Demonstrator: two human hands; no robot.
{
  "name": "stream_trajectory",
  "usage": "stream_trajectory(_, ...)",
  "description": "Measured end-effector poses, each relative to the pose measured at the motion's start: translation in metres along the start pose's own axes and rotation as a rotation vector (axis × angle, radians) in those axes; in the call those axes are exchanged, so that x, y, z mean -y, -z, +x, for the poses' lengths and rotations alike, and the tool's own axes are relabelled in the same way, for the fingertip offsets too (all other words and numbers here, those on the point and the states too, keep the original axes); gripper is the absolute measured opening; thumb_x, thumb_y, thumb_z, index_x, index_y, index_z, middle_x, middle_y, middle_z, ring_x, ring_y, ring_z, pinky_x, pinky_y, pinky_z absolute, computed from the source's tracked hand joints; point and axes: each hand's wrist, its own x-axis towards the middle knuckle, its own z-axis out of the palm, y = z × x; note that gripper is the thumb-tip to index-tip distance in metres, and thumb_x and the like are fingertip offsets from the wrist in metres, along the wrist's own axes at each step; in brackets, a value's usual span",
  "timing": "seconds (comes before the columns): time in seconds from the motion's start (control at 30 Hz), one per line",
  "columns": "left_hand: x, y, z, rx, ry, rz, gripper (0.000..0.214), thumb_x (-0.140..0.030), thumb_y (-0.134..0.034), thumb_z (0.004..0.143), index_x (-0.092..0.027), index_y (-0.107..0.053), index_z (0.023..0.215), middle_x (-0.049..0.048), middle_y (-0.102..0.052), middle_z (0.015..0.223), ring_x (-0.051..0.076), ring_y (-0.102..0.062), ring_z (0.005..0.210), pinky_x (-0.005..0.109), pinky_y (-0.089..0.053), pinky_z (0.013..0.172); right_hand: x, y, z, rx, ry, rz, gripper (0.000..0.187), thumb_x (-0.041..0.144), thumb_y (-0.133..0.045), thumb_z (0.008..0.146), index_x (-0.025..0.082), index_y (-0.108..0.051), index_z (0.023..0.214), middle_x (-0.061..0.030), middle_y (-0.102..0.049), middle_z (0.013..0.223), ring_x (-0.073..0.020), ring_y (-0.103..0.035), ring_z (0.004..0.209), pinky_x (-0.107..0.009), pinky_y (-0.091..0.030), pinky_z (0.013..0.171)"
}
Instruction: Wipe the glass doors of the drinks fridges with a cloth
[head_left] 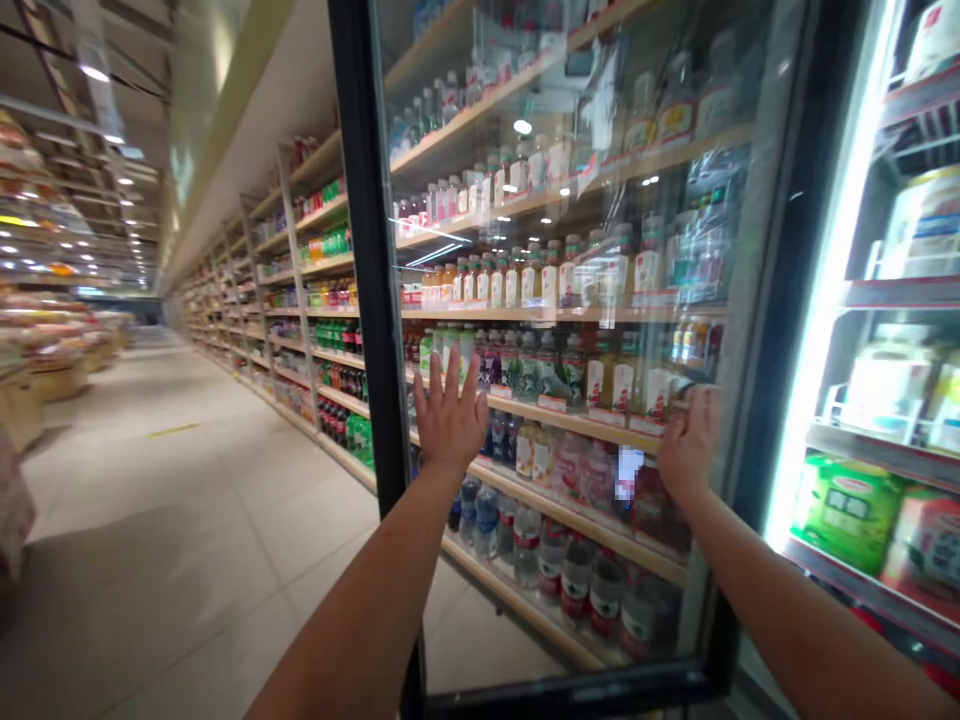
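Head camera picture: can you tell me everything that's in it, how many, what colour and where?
glass door: 1, clear with black frame, centre
bottles: too many to count, mixed colours, behind the glass and along the left shelving
shelves: several, pale edges, behind the glass
light strip: 1, white, right of the door
green package: at least 1, green, lower right
floor: 1, pale, left
floor mark: 1, yellow, left
ceiling lights: many, white, upper left
left hand: 1, bare, fingers spread before the glass
right hand: 1, bare, near the door's right side
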Motion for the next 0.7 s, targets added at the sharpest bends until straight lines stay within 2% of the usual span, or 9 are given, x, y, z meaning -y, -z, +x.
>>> stream_trajectory(0.1,-0.001,0.0,0.0,0.007,0.009,-0.019,0.058,-0.028,-0.05,0.101,-0.021,-0.04,0.158,0.0092,-0.021,0.167,0.031,-0.005,0.157,0.057,-0.007,0.127,-0.026,0.006,0.025,-0.069,-0.094,-0.042,0.06,0.023,-0.033,0.094,0.002,-0.042,0.15,-0.0264,-0.037,0.155,-0.0351,-0.03,0.15,-0.067,-0.028,0.119)
stream_trajectory(0.2,-0.001,-0.001,0.0,0.009,0.011,-0.034,0.059,-0.027,-0.052,0.1,-0.021,-0.04,0.157,0.0094,-0.022,0.167,0.03,-0.004,0.157,0.056,-0.005,0.128,-0.022,0.004,0.048,-0.06,-0.06,-0.058,0.06,0.022,-0.035,0.093,0.001,-0.044,0.148,-0.0264,-0.037,0.155,-0.0345,-0.029,0.151,-0.064,-0.027,0.121)
stream_trajectory(0.27,0.0,-0.001,0.0,0.005,0.004,-0.037,0.059,-0.027,-0.053,0.099,-0.02,-0.041,0.157,0.0098,-0.022,0.167,0.03,-0.004,0.157,0.055,-0.004,0.128,-0.006,-0.002,0.052,-0.02,0.041,-0.047,0.06,0.024,-0.035,0.095,0.002,-0.044,0.149,-0.0232,-0.034,0.158,-0.0315,-0.026,0.153,-0.06,-0.025,0.125)
stream_trajectory(0.37,0.0,-0.001,0.0,-0.013,-0.003,-0.043,0.058,-0.027,-0.053,0.1,-0.02,-0.042,0.156,0.0092,-0.023,0.167,0.029,-0.004,0.157,0.053,-0.003,0.128,0.031,-0.011,0.05,0.053,0.238,-0.011,0.057,0.024,-0.035,0.097,0.011,-0.044,0.152,-0.0136,-0.033,0.161,-0.0256,-0.023,0.155,-0.053,-0.025,0.127)
stream_trajectory(0.5,-0.001,-0.001,0.0,0.01,0.018,-0.081,0.059,-0.028,-0.052,0.1,-0.022,-0.04,0.158,0.0075,-0.022,0.167,0.029,-0.004,0.157,0.054,-0.002,0.128,0.085,-0.02,0.062,0.144,0.549,0.058,0.057,0.019,-0.038,0.098,0.02,-0.041,0.155,-0.008,-0.034,0.161,-0.0253,-0.019,0.156,-0.054,-0.027,0.126)
stream_trajectory(0.6,-0.001,0.0,0.0,0.029,0.026,-0.103,0.06,-0.029,-0.051,0.101,-0.023,-0.037,0.159,0.0076,-0.019,0.168,0.03,-0.003,0.157,0.055,-0.002,0.128,0.117,-0.025,0.069,0.203,0.643,0.088,0.061,0.014,-0.039,0.097,0.024,-0.037,0.158,-0.0051,-0.034,0.162,-0.026,-0.019,0.156,-0.055,-0.027,0.127)
stream_trajectory(0.7,-0.001,0.0,0.0,0.027,0.026,-0.101,0.06,-0.03,-0.051,0.102,-0.023,-0.036,0.16,0.0072,-0.017,0.168,0.03,-0.003,0.157,0.055,-0.002,0.128,0.133,-0.027,0.045,0.259,0.729,0.107,0.062,0.012,-0.04,0.097,0.024,-0.036,0.158,-0.0047,-0.034,0.162,-0.0258,-0.016,0.156,-0.054,-0.026,0.127)
